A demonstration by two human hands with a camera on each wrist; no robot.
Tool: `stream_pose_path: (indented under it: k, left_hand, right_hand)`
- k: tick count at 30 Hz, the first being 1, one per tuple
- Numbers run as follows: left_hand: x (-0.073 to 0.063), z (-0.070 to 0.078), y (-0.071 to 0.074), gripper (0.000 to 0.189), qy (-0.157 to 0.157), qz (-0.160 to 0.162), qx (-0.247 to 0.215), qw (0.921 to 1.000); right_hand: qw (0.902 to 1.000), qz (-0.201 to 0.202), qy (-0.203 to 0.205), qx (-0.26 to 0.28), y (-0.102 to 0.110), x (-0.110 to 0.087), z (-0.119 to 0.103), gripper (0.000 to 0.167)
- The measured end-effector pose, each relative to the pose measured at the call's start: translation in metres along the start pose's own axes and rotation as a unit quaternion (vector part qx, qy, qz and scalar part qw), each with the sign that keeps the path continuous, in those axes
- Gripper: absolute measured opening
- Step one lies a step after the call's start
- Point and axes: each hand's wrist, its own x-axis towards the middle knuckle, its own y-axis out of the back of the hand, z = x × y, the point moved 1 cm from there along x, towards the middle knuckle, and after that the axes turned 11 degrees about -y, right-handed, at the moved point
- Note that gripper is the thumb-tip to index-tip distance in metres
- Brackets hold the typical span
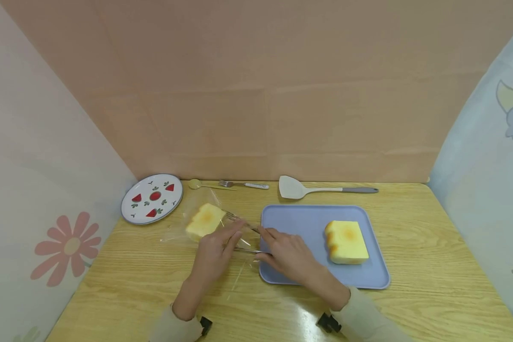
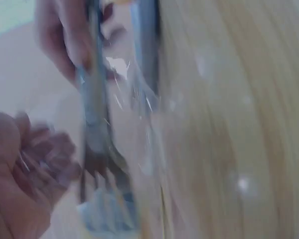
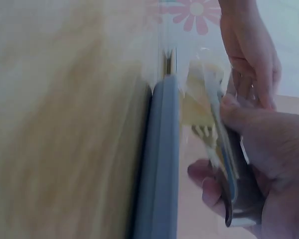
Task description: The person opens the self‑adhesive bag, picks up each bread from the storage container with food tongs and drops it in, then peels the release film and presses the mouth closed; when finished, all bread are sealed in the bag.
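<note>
The right hand [image 1: 292, 254] grips metal tongs [image 1: 250, 250], their arms spread; the left hand [image 1: 215, 251] pinches the clear bag [image 1: 173, 233]. The bagged bread [image 1: 206, 219] is toward the surface's [image 1: 427, 228] left edge, beyond the tray's [image 1: 290, 232] left rim. This looks like working tongs into the bag; next probably calls for lining up their tips.

With my left hand [image 2: 20, 194] I curl the fingers on clear film [image 2: 50, 162]. My right hand [image 2: 62, 37] holds the tongs [image 2: 94, 109], whose 2 arms stand apart; 1 arm ends in prongs [image 2: 104, 167]. The wooden tabletop [image 2: 234, 109] looks blurred.
</note>
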Motion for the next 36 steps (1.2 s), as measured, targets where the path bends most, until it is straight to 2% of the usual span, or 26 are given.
stream_pose_path:
  k: [3,7,13,17,21,24,29,33,36]
  left_hand:
    - [0.006,0.019,0.0,0.031,0.047,-0.012,0.004,0.9988]
    - [0.006,0.02,0.0,0.03,0.067,-0.018,0.009,0.9976]
    - [0.003,0.007,0.0,0.032,0.06,-0.027,0.015,0.9977]
    - [0.001,0.001,0.0,0.033,0.055,-0.035,0.009,0.9979]
    - [0.0,-0.003,0.001,0.037,0.063,-0.051,0.001,0.9967]
    - [-0.001,-0.004,0.002,0.038,0.068,-0.065,0.002,0.9956]
    - [-0.001,-0.003,0.003,0.031,0.059,-0.074,-0.008,0.9955]
    - [-0.001,-0.003,0.002,0.027,0.045,-0.066,-0.008,0.9967]
    - [0.0,-0.005,0.003,0.026,0.047,-0.057,0.0,0.9973]
  right_hand:
    - [0.9998,-0.005,-0.009,-0.015,-0.002,-0.001,-0.004,0.071]
    - [0.9995,-0.004,-0.005,-0.03,-0.003,-0.002,-0.005,0.073]
    - [0.9998,-0.008,-0.011,-0.012,-0.002,-0.002,-0.002,0.079]
    - [0.9989,-0.034,-0.028,0.016,0.002,-0.001,0.001,0.08]
    - [0.9964,-0.066,-0.048,0.024,0.006,-0.001,0.005,0.078]
    - [0.9952,-0.079,-0.047,0.035,0.008,-0.001,0.007,0.073]
    - [0.9964,-0.073,-0.029,0.033,0.007,-0.001,0.007,0.069]
    - [0.9976,-0.062,-0.023,0.02,0.006,-0.001,0.007,0.07]
    - [0.9983,-0.054,-0.019,0.013,0.006,-0.001,0.007,0.072]
